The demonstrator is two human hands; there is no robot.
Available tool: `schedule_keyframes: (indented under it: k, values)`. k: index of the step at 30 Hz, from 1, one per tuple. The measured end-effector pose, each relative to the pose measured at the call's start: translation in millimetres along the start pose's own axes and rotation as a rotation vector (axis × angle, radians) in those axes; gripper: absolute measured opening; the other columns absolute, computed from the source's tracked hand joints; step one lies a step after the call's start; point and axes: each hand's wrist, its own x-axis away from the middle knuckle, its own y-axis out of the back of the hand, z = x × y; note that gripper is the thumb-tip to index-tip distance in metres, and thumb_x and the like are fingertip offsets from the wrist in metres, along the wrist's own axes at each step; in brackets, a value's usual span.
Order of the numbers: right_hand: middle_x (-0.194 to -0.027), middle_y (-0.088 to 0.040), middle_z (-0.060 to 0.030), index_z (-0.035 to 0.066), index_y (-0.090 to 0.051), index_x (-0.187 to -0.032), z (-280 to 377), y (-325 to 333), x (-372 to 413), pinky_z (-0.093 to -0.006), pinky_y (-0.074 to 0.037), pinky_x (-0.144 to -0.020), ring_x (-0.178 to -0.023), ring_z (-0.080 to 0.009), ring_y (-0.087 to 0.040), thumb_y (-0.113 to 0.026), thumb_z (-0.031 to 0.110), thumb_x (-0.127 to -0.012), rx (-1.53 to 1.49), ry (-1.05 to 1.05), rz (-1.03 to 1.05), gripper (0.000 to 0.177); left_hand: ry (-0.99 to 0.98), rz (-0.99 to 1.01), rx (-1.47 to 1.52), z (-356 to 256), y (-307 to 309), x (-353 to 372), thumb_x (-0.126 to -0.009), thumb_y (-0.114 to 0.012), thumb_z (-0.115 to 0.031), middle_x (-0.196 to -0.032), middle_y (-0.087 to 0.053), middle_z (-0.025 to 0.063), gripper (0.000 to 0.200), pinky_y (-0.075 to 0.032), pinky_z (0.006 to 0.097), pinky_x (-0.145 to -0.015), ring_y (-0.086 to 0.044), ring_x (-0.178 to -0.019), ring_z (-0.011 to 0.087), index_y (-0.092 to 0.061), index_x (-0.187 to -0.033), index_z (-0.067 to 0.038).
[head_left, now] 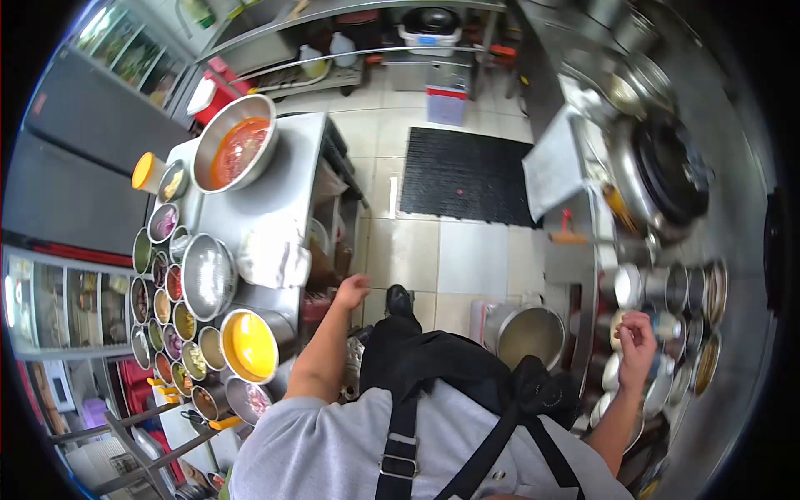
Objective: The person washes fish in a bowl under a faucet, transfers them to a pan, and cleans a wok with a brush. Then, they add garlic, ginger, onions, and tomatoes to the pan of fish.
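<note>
My left hand (352, 292) hangs beside the prep table's edge with its fingers curled in, and nothing shows in it. A white cloth (275, 257) lies on the tabletop nearby. Also on that table are a pot of yellow liquid (251, 346), a metal colander (208, 277) and a big bowl of red sauce (242, 143). On the other side, my right hand (636, 337) is raised near several stacked metal pots (667, 287). Its thumb and fingers are drawn together, with nothing visible between them.
Several small containers of chopped ingredients (171, 312) line the table's left side. A large steel pot (531, 335) stands low by my right side. Ahead, a black mat (467, 177) covers part of the tiled floor. A big lidded pot (658, 175) sits on the right counter.
</note>
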Motion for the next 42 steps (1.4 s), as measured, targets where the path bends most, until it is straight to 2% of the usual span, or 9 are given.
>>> schedule_keyframes:
  k: [7,12,16,18,27,31,37,40,42]
  values:
    - [-0.099,-0.046,-0.0035,0.002,-0.058,-0.098,52,-147,-169,-0.0212,-0.041,-0.070,-0.084,-0.0107,-0.048,-0.055,-0.003,-0.085,0.296,0.068,0.167,0.014,-0.345,0.111,-0.291,-225,41,-156,-0.074,-0.072,-0.008,-0.102,-0.069,0.0098,0.045,-0.052,0.0329,-0.086,-0.065,-0.093,0.0210,-0.066,-0.119,-0.006]
    - [-0.096,-0.047,-0.0017,0.001,-0.057,-0.098,10,-169,-276,-0.0220,-0.042,-0.071,-0.080,-0.0086,-0.050,-0.055,-0.001,-0.089,0.214,0.040,0.106,0.009,-0.243,0.155,-0.046,-341,75,-214,-0.079,-0.070,-0.008,-0.109,-0.065,0.0066,0.044,-0.050,0.0305,-0.078,-0.062,-0.093,0.0170,-0.063,-0.122,-0.007]
    - [-0.089,-0.052,-0.0014,0.002,-0.057,-0.098,-11,-209,-408,-0.0238,-0.045,-0.071,-0.076,-0.0088,-0.053,-0.054,-0.002,-0.090,0.085,-0.032,0.197,0.010,-0.337,0.140,-0.100,-370,102,-288,-0.083,-0.067,-0.006,-0.110,-0.062,0.0034,0.044,-0.049,0.0281,-0.068,-0.058,-0.087,0.0124,-0.060,-0.126,-0.008]
    - [-0.088,-0.053,-0.0029,0.002,-0.057,-0.098,-16,-244,-500,-0.0249,-0.047,-0.070,-0.075,-0.0099,-0.054,-0.052,-0.001,-0.092,0.127,0.052,0.318,0.009,-0.354,0.007,-0.133,-390,119,-307,-0.079,-0.070,-0.010,-0.105,-0.067,0.0102,0.043,-0.050,0.0310,-0.087,-0.063,-0.099,0.0190,-0.063,-0.121,-0.002]
    - [-0.082,-0.060,-0.0030,0.000,-0.061,-0.098,154,-403,-837,-0.0251,-0.048,-0.069,-0.073,-0.0097,-0.057,-0.055,0.000,-0.091,0.299,0.331,0.593,0.009,-0.110,-0.273,0.291,-415,171,-360,-0.087,-0.065,-0.005,-0.108,-0.066,0.0085,0.037,-0.050,0.0309,-0.089,-0.061,-0.099,0.0161,-0.059,-0.124,-0.002]
    - [-0.080,-0.060,-0.0028,0.001,-0.061,-0.098,150,-483,-926,-0.0267,-0.048,-0.069,-0.074,-0.0099,-0.058,-0.058,0.000,-0.087,0.340,0.374,0.636,0.012,-0.027,-0.385,0.315,-442,186,-397,-0.088,-0.063,-0.001,-0.113,-0.064,0.0102,0.043,-0.051,0.0298,-0.088,-0.061,-0.100,0.0172,-0.055,-0.130,-0.004]
    - [-0.089,-0.066,-0.0158,0.005,-0.063,-0.108,64,-594,-999,-0.0397,-0.052,-0.078,-0.086,-0.0339,-0.065,-0.062,0.006,-0.085,0.663,0.449,0.867,0.023,0.000,-0.379,0.463,-473,253,-503,-0.091,-0.064,-0.006,-0.107,-0.065,0.0072,0.037,-0.051,0.0277,-0.079,-0.062,-0.093,0.0149,-0.057,-0.127,-0.002]
    - [-0.086,-0.066,-0.0147,0.006,-0.063,-0.112,78,-628,-1024,-0.0385,-0.052,-0.077,-0.084,-0.0321,-0.065,-0.061,0.004,-0.085,0.683,0.264,0.911,0.027,-0.058,-0.423,0.338,-509,313,-566,-0.090,-0.065,-0.010,-0.105,-0.067,0.0078,0.035,-0.051,0.0292,-0.082,-0.062,-0.091,0.0161,-0.059,-0.123,0.000]
    - [-0.079,-0.063,-0.0089,0.005,-0.061,-0.113,81,-650,-1053,-0.0336,-0.051,-0.072,-0.075,-0.0197,-0.063,-0.060,-0.001,-0.084,0.629,0.244,0.904,0.030,-0.157,-0.464,0.114,-549,369,-601,-0.090,-0.066,-0.015,-0.104,-0.068,0.0098,0.035,-0.051,0.0305,-0.083,-0.063,-0.091,0.0169,-0.061,-0.121,0.001]
